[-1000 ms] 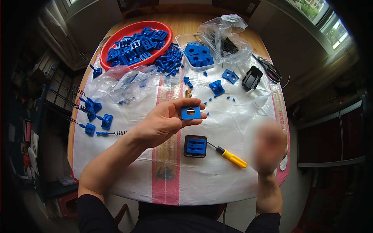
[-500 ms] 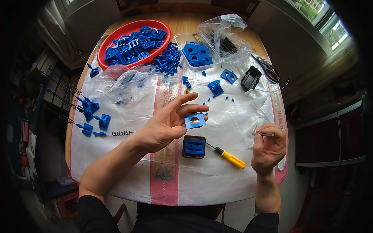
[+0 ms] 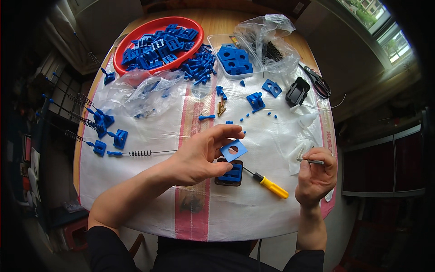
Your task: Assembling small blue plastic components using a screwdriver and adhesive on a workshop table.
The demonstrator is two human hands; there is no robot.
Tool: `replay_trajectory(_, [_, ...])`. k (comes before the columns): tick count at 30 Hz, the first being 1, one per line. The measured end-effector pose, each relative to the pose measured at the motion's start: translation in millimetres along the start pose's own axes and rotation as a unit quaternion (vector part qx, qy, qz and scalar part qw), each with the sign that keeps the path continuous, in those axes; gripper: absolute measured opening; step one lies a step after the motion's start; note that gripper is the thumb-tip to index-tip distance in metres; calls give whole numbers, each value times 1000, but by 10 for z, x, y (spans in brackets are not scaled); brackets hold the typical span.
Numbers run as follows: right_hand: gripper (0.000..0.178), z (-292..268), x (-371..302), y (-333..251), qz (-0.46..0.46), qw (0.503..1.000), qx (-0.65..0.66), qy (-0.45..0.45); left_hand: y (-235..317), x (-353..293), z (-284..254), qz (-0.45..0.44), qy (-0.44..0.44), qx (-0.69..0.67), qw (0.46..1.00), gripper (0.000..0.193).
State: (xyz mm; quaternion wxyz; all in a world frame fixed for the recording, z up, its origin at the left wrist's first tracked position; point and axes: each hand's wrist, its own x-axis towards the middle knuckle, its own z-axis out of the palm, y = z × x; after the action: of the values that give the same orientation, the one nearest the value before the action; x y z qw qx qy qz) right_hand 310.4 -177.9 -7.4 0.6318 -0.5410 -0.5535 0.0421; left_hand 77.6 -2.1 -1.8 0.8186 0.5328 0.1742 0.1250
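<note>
My left hand (image 3: 195, 156) pinches a flat blue plate with a round hole (image 3: 229, 157) between fingers and thumb, tilted above the table. Just under it, partly covered by my thumb, a blue slotted block (image 3: 236, 172) sits in a small dark brown square holder (image 3: 226, 182). A yellow-handled screwdriver (image 3: 274, 187) lies to the right, its shaft pointing at the holder. Closed around a thin grey metal rod-like tool (image 3: 315, 162), my right hand (image 3: 315, 181) is held up at the table's right side. The tool's exact kind is unclear.
Behind are a red basin (image 3: 118, 63) of blue parts, a blue peg pile (image 3: 199, 68), a clear tub (image 3: 259, 75) and plastic bags (image 3: 149, 93). Scissors (image 3: 319, 84) and a black case (image 3: 297, 92) lie right. Spring-wire assemblies (image 3: 118, 139) line the left; brass pins (image 3: 221, 108) lie mid-table.
My left hand has moved slightly right and nearer, turning the blue plate to a steeper tilt over the holder. My right hand has barely moved. The whole view has shifted a little.
</note>
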Motion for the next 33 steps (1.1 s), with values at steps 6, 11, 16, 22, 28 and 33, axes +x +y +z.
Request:
replay_trajectory(6, [29, 16, 3, 2, -2, 1000, 7, 0, 28, -18, -39, -41, -17, -18, 999, 54])
replay_trajectory(11, [35, 28, -17, -2, 9, 999, 44, 1, 28, -13, 11, -67, 26, -66, 995, 37])
replay_trajectory(16, [40, 123, -18, -194, -9, 995, 90, -32, 94, -63, 212, -105, 103, -139, 979, 42])
replay_trajectory(22, [36, 213, 118, -579, -54, 984, 40, -163, -44, -209, 405, -57, 47, -281, 957, 47])
replay_trajectory(28, [40, 322, 48, -531, -211, 956, -56, -194, -131, -237, 484, -56, 29, -313, 948, 49])
replay_trajectory(33, [39, 339, 6, -429, -208, 954, -63, -207, -177, -248, 439, -71, 4, -309, 948, 53])
